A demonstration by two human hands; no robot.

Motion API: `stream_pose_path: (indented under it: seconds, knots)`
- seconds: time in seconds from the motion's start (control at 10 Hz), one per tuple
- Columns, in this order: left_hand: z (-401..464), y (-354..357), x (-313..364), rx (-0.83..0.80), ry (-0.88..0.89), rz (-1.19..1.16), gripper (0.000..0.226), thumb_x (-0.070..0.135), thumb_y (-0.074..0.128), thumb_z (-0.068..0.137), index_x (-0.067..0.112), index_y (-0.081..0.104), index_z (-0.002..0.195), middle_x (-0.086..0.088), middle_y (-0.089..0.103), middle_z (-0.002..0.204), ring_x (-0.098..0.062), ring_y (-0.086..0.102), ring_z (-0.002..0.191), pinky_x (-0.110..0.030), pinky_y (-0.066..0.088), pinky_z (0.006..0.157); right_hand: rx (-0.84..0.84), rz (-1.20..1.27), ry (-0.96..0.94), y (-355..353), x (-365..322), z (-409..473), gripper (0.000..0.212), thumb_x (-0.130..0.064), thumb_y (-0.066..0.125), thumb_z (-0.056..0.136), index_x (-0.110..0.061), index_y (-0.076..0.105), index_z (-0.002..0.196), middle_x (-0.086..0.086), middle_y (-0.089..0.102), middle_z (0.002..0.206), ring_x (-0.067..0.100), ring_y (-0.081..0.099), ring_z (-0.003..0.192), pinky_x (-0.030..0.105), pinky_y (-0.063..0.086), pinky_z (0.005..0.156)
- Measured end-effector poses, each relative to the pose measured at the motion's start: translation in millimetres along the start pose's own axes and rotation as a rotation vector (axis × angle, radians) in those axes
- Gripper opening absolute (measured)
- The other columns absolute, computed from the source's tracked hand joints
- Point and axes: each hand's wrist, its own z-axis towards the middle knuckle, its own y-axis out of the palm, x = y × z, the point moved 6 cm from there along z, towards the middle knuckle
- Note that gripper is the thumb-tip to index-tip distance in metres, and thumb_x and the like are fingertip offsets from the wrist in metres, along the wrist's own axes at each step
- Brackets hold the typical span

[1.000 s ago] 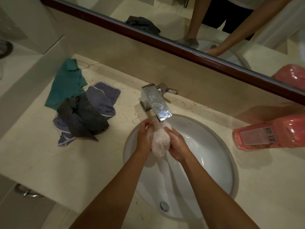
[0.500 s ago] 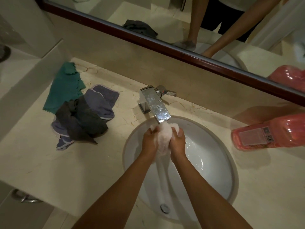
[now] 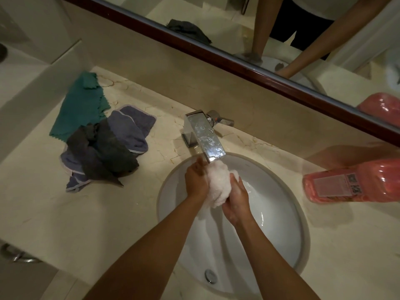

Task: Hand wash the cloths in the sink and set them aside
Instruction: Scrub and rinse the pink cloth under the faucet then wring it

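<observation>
A bunched, wet white cloth (image 3: pixel 217 184) is squeezed between both my hands over the white oval sink (image 3: pixel 279 226), just below the chrome tap spout (image 3: pixel 206 138). My left hand (image 3: pixel 195 180) grips its left side and my right hand (image 3: pixel 237 202) grips its right and lower side. A tail of the cloth hangs down toward the basin. On the counter to the left lies a pile of cloths: a green cloth (image 3: pixel 79 107), a purple-blue towel (image 3: pixel 129 128) and a dark grey cloth (image 3: pixel 104 152) on top.
A pink plastic bottle (image 3: pixel 355 182) lies on its side on the marble counter (image 3: pixel 65 213) right of the sink. The drain (image 3: pixel 210 276) sits at the basin's near end. A mirror with a dark red frame (image 3: pixel 238 63) runs behind the tap.
My hands have kept rubbing the white cloth under the spout; the right hand slid lower along it while the left stayed near the top.
</observation>
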Motion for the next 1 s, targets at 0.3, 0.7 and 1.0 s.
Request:
stream_pose_path:
  seconds: [0.3, 0.7, 1.0]
  knots:
    - [4, 1, 5, 0.150, -0.062, -0.162, 0.039, 0.046, 0.044, 0.105, 0.018, 0.065, 0.089, 0.000, 0.068, 0.089, -0.030, 0.065, 0.104, -0.028, 0.045, 0.080, 0.031, -0.240, -0.077, 4, -1, 13, 0.018, -0.033, 0.045, 0.106, -0.030, 0.055, 0.121, 0.015, 0.071, 0.116, 0.033, 0.070, 0.105, 0.048, 0.057, 0.092]
    - [1, 0, 13, 0.043, 0.034, -0.156, 0.034, 0.025, 0.047, 0.106, -0.002, 0.067, 0.103, -0.008, 0.068, 0.089, -0.014, 0.059, 0.078, -0.024, 0.048, 0.073, 0.113, -0.277, -0.238, 6, -6, 14, 0.009, -0.029, 0.069, 0.086, -0.028, 0.062, 0.092, 0.008, 0.071, 0.082, 0.020, 0.069, 0.067, 0.031, 0.052, 0.058]
    - [-4, -38, 7, 0.014, 0.096, -0.073, 0.019, 0.032, 0.055, 0.102, 0.019, 0.069, 0.097, 0.006, 0.070, 0.089, -0.005, 0.064, 0.081, -0.011, 0.046, 0.066, 0.070, -0.199, -0.275, 60, -1, 29, 0.013, -0.022, 0.050, 0.094, -0.011, 0.057, 0.093, 0.014, 0.056, 0.087, 0.025, 0.054, 0.084, 0.035, 0.046, 0.075]
